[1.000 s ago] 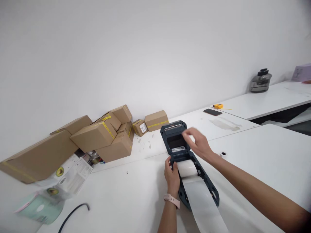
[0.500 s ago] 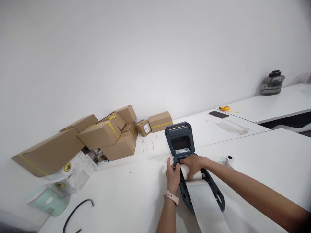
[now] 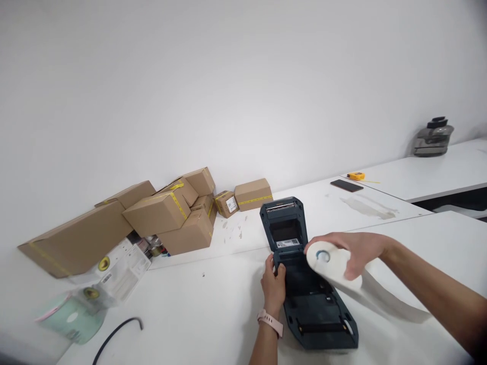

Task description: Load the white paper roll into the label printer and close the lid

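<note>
So, starting far left: there's a greenish bundle (image 3: pixel 70 317) at the table's edge, too blurred for me to say what it is, maybe a bagged roll. Next to it a black cable (image 3: pixel 114 332) curls on the white table (image 3: pixel 198 314). Some printed label sheets (image 3: pixel 124 266) poke out from under a heap of cardboard boxes (image 3: pixel 160 215) shoved against the wall. All of that is well apart from the hands, probably just parked out of the way.

Centre: the left hand (image 3: pixel 274 285), with a pink watch (image 3: pixel 270 322) on its wrist, has its fingers closed on the left wall of the dark printer (image 3: pixel 315 314), right by the hinge. That reads to me as bracing, so the body doesn't slide on the smooth top. The lid (image 3: pixel 284 223) stands flipped all the way back, which leaves the bay open from above.

Then the paper roll (image 3: pixel 327 259): it's in the air just over the right side of the bay, not seated in it, with the core end facing the camera. The right hand (image 3: pixel 359 249) is wrapped round it from the far side, fingers clamped on the paper. 1 loose strip (image 3: pixel 391 304) trails off it down to the table on the right.

Further right and back, a phone (image 3: pixel 346 185), a yellow tape measure (image 3: pixel 356 176) and a dark appliance (image 3: pixel 433 137) sit well apart from the hands.
</note>
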The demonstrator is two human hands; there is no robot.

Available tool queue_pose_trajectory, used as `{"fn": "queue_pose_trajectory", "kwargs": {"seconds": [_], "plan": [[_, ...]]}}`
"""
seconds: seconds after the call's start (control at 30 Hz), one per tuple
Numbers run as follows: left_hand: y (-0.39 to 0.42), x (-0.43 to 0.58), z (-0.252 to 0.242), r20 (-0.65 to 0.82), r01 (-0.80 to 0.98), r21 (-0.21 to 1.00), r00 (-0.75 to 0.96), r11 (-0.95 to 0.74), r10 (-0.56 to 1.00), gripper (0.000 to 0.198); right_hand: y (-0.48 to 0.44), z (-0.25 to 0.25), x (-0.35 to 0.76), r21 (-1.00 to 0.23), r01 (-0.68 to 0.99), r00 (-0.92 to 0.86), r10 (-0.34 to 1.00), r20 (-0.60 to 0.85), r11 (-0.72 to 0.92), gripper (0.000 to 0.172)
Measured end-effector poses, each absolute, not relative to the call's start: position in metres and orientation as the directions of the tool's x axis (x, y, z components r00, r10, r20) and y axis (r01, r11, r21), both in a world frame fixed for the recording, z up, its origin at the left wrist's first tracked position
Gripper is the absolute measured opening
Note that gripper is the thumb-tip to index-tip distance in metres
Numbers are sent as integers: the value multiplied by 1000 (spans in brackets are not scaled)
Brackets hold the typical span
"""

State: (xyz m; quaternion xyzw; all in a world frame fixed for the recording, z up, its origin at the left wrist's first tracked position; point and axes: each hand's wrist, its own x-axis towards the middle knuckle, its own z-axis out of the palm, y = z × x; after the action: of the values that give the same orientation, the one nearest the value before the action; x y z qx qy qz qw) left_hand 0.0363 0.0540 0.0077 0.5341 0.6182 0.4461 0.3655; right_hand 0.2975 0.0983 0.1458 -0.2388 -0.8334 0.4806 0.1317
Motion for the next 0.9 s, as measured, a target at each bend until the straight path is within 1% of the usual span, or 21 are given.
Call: {"fn": "queue_pose_trajectory", "kwargs": {"seconds": [0.07, 0.17, 0.27, 0.37, 0.43, 0.57, 0.7, 0.73, 0.8, 0.9], "plan": [[54, 39, 8, 15, 360, 932, -173, 49, 985, 53, 105, 143, 326, -846, 287, -808, 588, 38, 449, 73], [54, 41, 9, 7, 393, 917, -183, 67, 983, 53, 125, 128, 353, -814, 388, -682, 729, 62, 432, 70], [53, 42, 12, 6, 414, 907, -185, 73, 983, 52, 146, 105, 360, -831, 464, -539, 842, 9, 306, 65], [51, 42, 14, 10, 429, 901, -183, 70, 983, 52, 163, 76, 352, -844, 514, -395, 916, -72, 155, 62], [51, 43, 14, 19, 439, 896, -181, 63, 983, 51, 170, 56, 344, -844, 527, -333, 938, -97, 100, 64], [51, 43, 14, 25, 453, 890, -183, 62, 983, 51, 173, 25, 332, -850, 523, -312, 943, -119, 66, 70], [52, 42, 14, 34, 448, 893, -178, 50, 983, 50, 170, 16, 348, -871, 485, -335, 936, -110, 71, 80], [52, 42, 14, 36, 444, 895, -175, 47, 984, 50, 168, 18, 359, -878, 473, -334, 937, -105, 71, 80], [52, 41, 13, 35, 439, 898, -170, 44, 985, 49, 164, 21, 388, -889, 454, -299, 950, -89, 60, 72], [52, 41, 12, 26, 440, 897, -174, 54, 984, 49, 151, 21, 428, -885, 466, -221, 971, -95, 19, 52]]}}
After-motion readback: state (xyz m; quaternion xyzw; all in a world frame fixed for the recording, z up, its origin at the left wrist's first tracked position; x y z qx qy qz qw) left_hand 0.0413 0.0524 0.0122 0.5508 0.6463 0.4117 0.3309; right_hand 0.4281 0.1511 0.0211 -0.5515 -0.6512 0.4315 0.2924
